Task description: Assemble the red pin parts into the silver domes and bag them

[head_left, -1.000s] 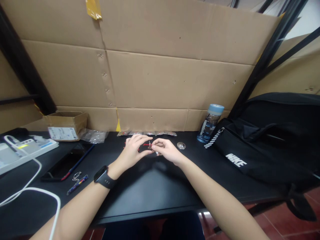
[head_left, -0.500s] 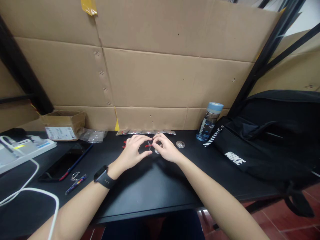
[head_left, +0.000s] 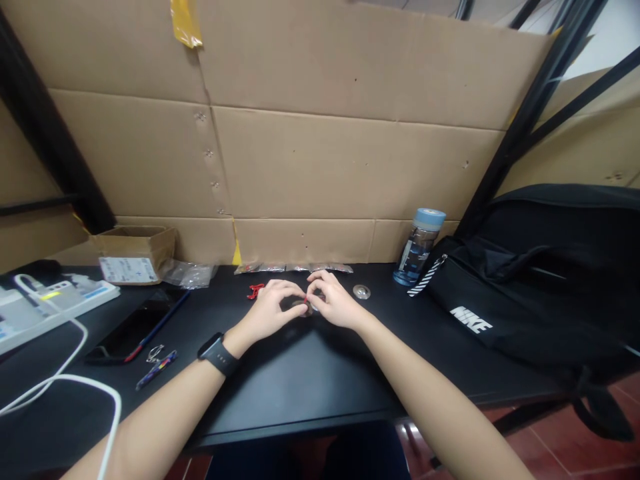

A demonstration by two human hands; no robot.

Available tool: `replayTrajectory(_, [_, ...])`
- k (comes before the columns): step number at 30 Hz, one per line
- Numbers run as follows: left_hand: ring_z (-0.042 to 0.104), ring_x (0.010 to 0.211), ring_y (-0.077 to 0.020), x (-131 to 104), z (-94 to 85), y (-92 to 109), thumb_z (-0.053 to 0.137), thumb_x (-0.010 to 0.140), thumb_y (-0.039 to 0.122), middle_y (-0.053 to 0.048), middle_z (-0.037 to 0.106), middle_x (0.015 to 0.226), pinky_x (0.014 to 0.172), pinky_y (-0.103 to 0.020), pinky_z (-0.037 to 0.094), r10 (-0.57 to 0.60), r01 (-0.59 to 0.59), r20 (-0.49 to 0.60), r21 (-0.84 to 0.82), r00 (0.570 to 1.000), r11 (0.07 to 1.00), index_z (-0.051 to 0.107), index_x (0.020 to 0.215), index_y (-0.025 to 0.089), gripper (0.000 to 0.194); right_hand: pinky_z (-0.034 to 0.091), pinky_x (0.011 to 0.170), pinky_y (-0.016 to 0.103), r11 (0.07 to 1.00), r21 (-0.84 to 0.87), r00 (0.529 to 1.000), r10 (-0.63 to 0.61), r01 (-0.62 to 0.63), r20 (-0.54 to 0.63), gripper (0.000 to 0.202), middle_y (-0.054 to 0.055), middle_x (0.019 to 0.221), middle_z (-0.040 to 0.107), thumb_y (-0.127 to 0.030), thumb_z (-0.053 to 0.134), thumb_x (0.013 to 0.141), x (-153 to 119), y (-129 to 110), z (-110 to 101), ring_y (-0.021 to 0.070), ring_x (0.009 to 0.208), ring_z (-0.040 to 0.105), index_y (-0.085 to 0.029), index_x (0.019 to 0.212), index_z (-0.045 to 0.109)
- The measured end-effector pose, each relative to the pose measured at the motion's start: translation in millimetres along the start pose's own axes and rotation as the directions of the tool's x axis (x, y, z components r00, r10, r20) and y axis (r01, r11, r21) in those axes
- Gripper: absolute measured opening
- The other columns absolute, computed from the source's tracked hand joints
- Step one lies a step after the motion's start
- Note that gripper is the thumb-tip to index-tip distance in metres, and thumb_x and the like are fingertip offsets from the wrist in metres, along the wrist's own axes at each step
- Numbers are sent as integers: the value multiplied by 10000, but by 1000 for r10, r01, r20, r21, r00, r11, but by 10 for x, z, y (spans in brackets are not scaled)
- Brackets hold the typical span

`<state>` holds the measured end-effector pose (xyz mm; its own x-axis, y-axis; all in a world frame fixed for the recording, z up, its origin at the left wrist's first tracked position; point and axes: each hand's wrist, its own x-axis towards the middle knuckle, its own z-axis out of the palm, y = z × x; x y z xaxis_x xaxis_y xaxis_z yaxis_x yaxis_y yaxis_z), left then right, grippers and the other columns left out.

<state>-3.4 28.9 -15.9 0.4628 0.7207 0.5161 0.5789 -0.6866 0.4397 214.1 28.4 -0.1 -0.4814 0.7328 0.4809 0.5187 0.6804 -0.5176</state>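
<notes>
My left hand (head_left: 275,310), with a dark watch on the wrist, is closed in a pinch at the rim of a small clear round disc (head_left: 303,311). My right hand (head_left: 333,301) meets it fingertip to fingertip and pinches a tiny red piece (head_left: 306,300) against the disc. Fingers cover most of both parts. Just left of my left hand lie red plastic pieces (head_left: 255,291). Another clear domed disc (head_left: 361,292) rests on the black table to the right of my right hand.
Several small clear packets (head_left: 298,267) line the cardboard wall (head_left: 300,167). On the left are a power strip (head_left: 60,310), an open carton (head_left: 131,257), a phone (head_left: 137,327) and a keychain (head_left: 157,369). A water bottle (head_left: 419,248) and a black backpack (head_left: 540,300) stand at the right.
The clear disc has gone from edge-on and upright to tilted and lower, and my fingertips have closed together around the red piece. The whole view has shifted slightly.
</notes>
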Motion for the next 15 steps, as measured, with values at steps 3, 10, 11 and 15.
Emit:
replayTrajectory(3, [551, 1134, -244, -2, 10, 19, 688, 898, 379, -22, 714, 1147, 1005, -452, 423, -12, 11, 15, 49, 1000, 999, 771, 978, 303, 138, 454, 1016, 445, 1000, -2, 1000, -13, 13, 22, 73, 103, 1256, 552, -215, 605, 936, -8, -33, 29, 256, 1222, 513, -205, 877, 647])
replayTrajectory(10, [545, 1075, -272, -5, -47, 67, 655, 912, 366, -53, 720, 1043, 958, -493, 414, -58, 56, 13, 115, 998, 992, 797, 913, 297, 158, 447, 1001, 417, 998, -24, 998, -51, 51, -35, 50, 86, 1134, 606, -191, 592, 932, 28, 108, -50, 230, 1111, 558, -208, 926, 639])
replayTrajectory(11, [543, 1073, -276, -6, -49, 67, 642, 919, 365, -57, 719, 1039, 955, -500, 411, -63, 61, 11, 123, 998, 990, 798, 924, 298, 169, 444, 1000, 416, 998, -50, 997, -46, 43, -58, 61, 83, 1114, 610, -182, 599, 923, 29, 159, -75, 230, 1098, 560, -209, 955, 643])
replayTrajectory(15, [544, 1053, -268, -8, -37, 46, 563, 967, 348, -72, 713, 1041, 950, -484, 418, -39, 36, 18, 118, 999, 992, 789, 966, 281, 235, 437, 1012, 429, 985, -173, 999, 21, -26, -31, 182, 89, 1122, 614, -218, 718, 844, 3, 367, -144, 251, 1113, 562, -207, 1023, 687])
